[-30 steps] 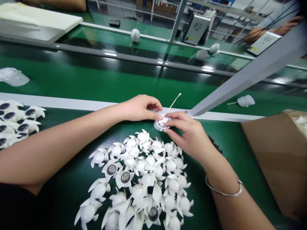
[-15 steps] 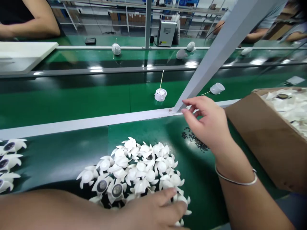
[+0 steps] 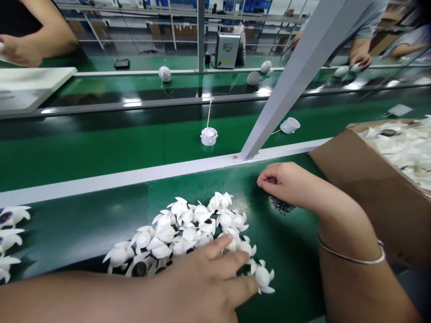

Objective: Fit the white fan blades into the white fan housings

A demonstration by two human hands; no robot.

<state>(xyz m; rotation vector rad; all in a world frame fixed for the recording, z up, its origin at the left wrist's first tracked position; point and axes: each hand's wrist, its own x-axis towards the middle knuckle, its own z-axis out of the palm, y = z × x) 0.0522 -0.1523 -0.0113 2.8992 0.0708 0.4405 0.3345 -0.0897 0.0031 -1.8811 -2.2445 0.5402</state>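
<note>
A heap of white finned plastic parts, a few with dark round centres, lies on the green work surface. Over its near right side rests my left hand, fingers spread and touching the parts. My right hand, with a metal bangle on the wrist, is at the small black pieces right of the heap. Its thumb and fingertips are pinched together; whatever is between them is too small to make out.
A cardboard box full of white parts stands at the right. A slanted metal post rises from the white rail. Beyond, a green belt carries a white round part and a white cup. People work across the line.
My right hand has lowered to the black pieces and its fingers have closed. My left hand has moved up and further over the heap. The round part and cup on the belt have shifted left.
</note>
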